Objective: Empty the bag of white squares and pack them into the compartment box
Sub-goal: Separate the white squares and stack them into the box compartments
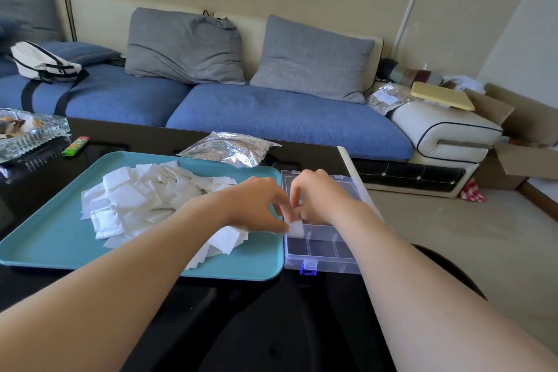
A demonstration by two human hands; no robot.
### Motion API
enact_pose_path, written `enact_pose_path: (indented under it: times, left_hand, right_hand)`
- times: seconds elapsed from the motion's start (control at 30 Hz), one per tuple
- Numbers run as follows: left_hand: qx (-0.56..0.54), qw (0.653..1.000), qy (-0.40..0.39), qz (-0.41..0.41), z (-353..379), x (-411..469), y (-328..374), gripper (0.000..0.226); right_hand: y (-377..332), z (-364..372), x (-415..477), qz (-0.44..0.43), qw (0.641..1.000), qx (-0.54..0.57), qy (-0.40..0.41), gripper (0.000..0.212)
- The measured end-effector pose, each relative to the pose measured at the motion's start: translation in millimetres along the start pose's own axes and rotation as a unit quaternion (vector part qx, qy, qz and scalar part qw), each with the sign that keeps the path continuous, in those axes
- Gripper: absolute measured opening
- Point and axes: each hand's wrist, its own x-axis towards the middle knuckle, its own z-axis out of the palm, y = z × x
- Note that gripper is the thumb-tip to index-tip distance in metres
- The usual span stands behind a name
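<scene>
We note left hand (258,205) and right hand (320,195), both grips pinching one white square (296,228) at the left edge of the compartment box (332,266).

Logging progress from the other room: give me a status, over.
Left hand and right hand pinch a small stack at the compartment box. Big pile of white squares on the tray, bag behind it. Nothing blocking.

The left forearm (120,281) and right forearm (407,275) are bare all the way back to where they leave view, slender and tapering at the wrists. The left grip (256,205) and right grip (320,193) are bare hands. Past the right arm, a knee (450,269) — clad in black.
</scene>
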Motion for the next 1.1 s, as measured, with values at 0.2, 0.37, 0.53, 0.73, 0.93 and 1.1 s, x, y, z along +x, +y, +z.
enact_pose_path:
  times: [0.2, 0.37, 0.53, 0.73, 0.93, 1.1]
  left_hand:
    - [-0.043, 0.994, 0.094, -0.033, -21.4, -6.4, -17.7, 0.042]
    - [0.149, 0.985, 0.023, -0.087, -35.1, -21.1, -35.2, 0.029]
    - [0.112, 0.988, -0.036, -0.103, -48.7, -31.9, -30.8, 0.028]
    - [0.098, 0.981, -0.083, -0.142, -43.0, -39.5, -41.4, 0.05]
    - [0.107, 0.982, -0.066, -0.139, -39.5, -35.4, -48.3, 0.032]
    - [0.03, 0.99, -0.065, -0.122, -51.0, -39.1, -48.3, 0.013]
  right_hand:
    - [-16.7, -5.7, -4.1, -0.007, 0.992, -0.129, -0.002, 0.043]
    - [-39.9, -13.7, -6.3, -0.017, 0.978, -0.206, 0.014, 0.025]
    - [-75.6, -21.0, -8.3, -0.02, 0.996, -0.08, 0.042, 0.024]
    - [-103.7, -4.3, -8.9, 0.018, 0.989, 0.059, -0.134, 0.037]
    - [-112.5, 13.2, -11.0, -0.018, 0.994, -0.006, -0.109, 0.019]
    - [-102.0, 2.4, -3.7, 0.044, 0.981, 0.129, -0.135, 0.016]
